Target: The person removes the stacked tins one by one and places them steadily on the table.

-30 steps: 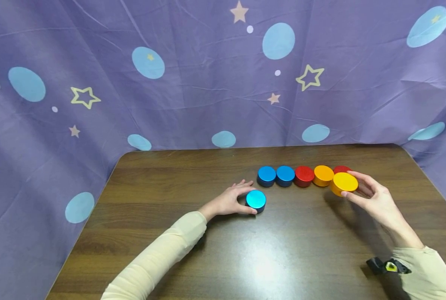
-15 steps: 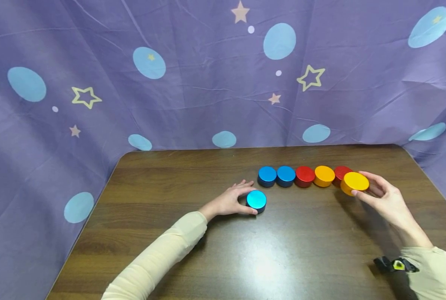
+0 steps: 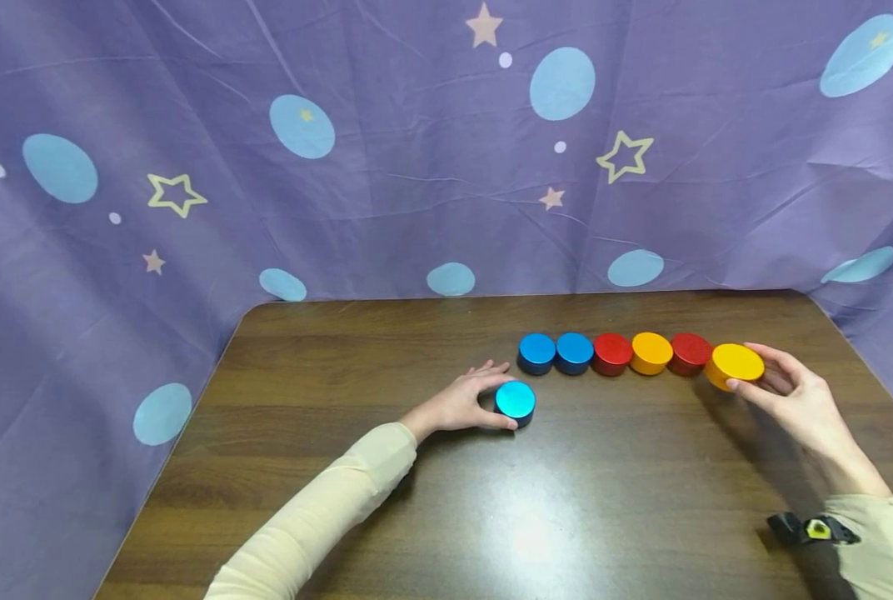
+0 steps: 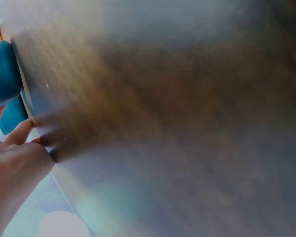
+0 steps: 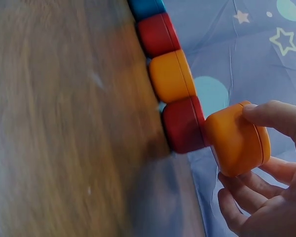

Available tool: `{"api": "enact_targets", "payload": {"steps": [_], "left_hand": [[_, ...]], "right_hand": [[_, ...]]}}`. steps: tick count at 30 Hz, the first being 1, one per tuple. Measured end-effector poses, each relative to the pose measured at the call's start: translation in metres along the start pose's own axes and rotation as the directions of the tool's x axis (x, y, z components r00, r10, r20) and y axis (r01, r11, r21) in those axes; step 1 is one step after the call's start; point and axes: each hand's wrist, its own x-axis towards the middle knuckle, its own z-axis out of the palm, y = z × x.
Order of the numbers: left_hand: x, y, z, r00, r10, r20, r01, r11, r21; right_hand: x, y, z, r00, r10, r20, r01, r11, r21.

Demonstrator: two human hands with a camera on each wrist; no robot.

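My left hand (image 3: 457,402) grips a light-blue round tin (image 3: 516,403) between thumb and index finger, at table level, its other fingers reaching past it. In the left wrist view that blue tin (image 4: 3,74) shows only at the left edge. My right hand (image 3: 806,407) holds a yellow round tin (image 3: 735,365) by its sides, thumb in front. The yellow tin (image 5: 237,140) is off the table, just right of the red tin (image 5: 183,126) that ends a row. Whether those two touch I cannot tell.
Along the back of the wooden table (image 3: 356,350) runs a row of tins: a blue tin (image 3: 536,354), another blue tin (image 3: 574,354), a red tin (image 3: 612,355), a yellow tin (image 3: 651,354) and the red end tin. Behind hangs a purple curtain (image 3: 386,167).
My right hand has carried the yellow tin rightward, from in front of the red end tin to beyond it, uncovering that red tin. The left hand stays with its blue tin.
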Motion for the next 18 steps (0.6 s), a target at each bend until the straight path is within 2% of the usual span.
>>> {"api": "enact_targets", "payload": {"steps": [10, 18], "left_hand": [[-0.001, 0.001, -0.001, 1.000, 0.001, -0.004, -0.001, 1.000, 0.000], [0.000, 0.001, 0.000, 1.000, 0.005, -0.007, -0.005, 1.000, 0.002]], "right_hand": [[0.004, 0.013, -0.010, 1.000, 0.023, -0.018, -0.023, 1.000, 0.007], [0.016, 0.025, -0.015, 0.998, 0.025, -0.049, -0.029, 0.997, -0.078]]}}
